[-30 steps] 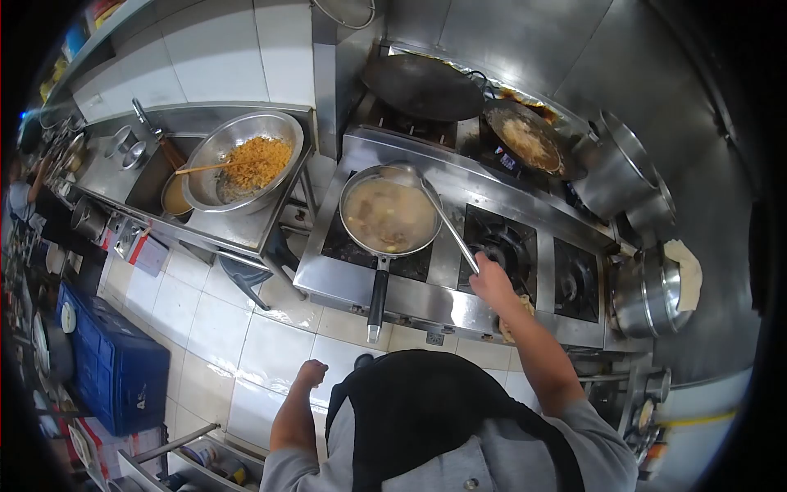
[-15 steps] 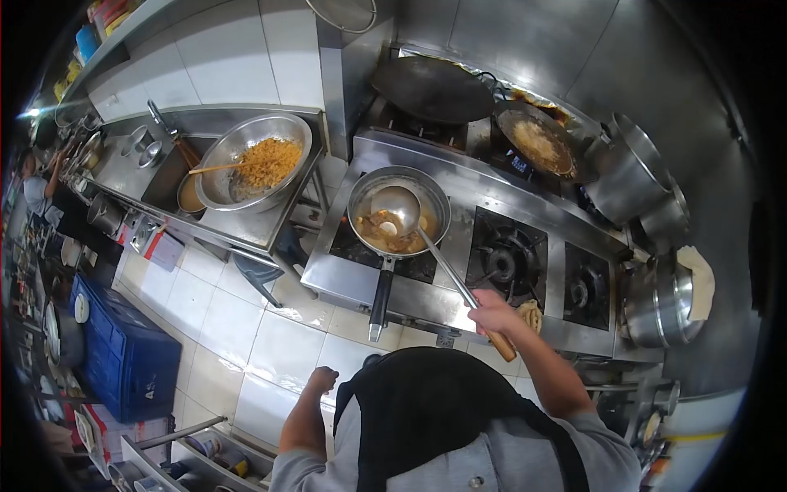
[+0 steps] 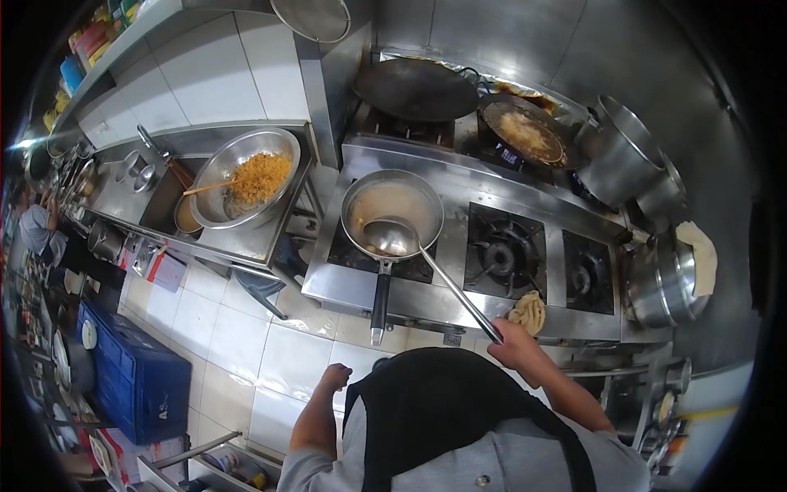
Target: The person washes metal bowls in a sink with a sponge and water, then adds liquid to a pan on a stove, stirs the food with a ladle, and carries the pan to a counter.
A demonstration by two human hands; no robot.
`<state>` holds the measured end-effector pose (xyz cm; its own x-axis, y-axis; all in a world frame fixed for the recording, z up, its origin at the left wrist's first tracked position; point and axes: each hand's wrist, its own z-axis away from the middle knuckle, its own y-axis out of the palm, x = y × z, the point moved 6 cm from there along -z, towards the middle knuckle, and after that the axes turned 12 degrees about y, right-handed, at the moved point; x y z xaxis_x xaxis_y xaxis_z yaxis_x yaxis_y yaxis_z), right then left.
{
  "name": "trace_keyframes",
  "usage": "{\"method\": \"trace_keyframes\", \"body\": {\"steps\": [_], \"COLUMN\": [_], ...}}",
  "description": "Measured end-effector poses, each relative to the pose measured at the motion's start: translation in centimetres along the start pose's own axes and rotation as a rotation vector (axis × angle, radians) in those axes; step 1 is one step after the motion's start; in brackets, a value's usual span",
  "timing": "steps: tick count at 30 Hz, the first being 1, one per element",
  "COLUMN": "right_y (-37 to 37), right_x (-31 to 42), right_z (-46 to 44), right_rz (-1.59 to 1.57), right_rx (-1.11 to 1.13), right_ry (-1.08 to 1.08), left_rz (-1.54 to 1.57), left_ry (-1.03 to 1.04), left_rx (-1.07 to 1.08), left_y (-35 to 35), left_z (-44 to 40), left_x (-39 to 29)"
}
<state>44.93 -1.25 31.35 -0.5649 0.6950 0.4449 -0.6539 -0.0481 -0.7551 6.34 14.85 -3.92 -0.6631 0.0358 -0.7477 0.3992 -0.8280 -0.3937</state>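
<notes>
My right hand (image 3: 517, 348) is wrapped round the handle end of a long metal ladle (image 3: 393, 238). The ladle's bowl rests in the near part of a pan (image 3: 432, 190) of cloudy brownish liquid on the left front burner. The pan's black handle (image 3: 381, 302) points toward me and nobody holds it. Over the tiled floor, my left hand (image 3: 335, 377) hangs at my side with curled fingers and nothing visible in it. A crumpled cloth (image 3: 527, 312) lies on the stove's front edge just above my right hand.
Behind stand a dark wok (image 3: 416, 88) and another with frying food (image 3: 525, 134). Tall pots (image 3: 620, 156) are at the right. A steel bowl of orange food (image 3: 220, 182) sits by the sink. A blue crate (image 3: 135, 373) is on the floor; another person (image 3: 41, 229) stands far left.
My right hand has drawn back toward me with the ladle. The ladle's bowl went from the pan's right rim to its centre, then to its near side. The view has shifted slightly.
</notes>
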Motion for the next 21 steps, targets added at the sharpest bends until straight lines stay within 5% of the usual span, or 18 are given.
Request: {"method": "trace_keyframes", "body": {"steps": [14,16,19,21], "right_y": [1.7,1.2,0.4,-0.7], "right_x": [2.6,3.1,3.6,4.4], "right_z": [-9.7,-10.6,-11.4,-10.5], "right_rz": [0.102,0.125,0.181,0.186], "right_rx": [-0.213,-0.232,-0.25,-0.258], "right_ry": [-0.149,-0.121,-0.054,-0.01], "left_rz": [0.091,-0.258,-0.089,-0.151], "left_ry": [-0.154,0.158,-0.048,0.028], "left_rx": [-0.075,0.031,0.04,0.059], "left_y": [-0.4,0.3,1.3,1.4], "left_z": [2.8,2.7,3.4,3.6], "left_x": [2.5,2.3,4.3,4.8]}}
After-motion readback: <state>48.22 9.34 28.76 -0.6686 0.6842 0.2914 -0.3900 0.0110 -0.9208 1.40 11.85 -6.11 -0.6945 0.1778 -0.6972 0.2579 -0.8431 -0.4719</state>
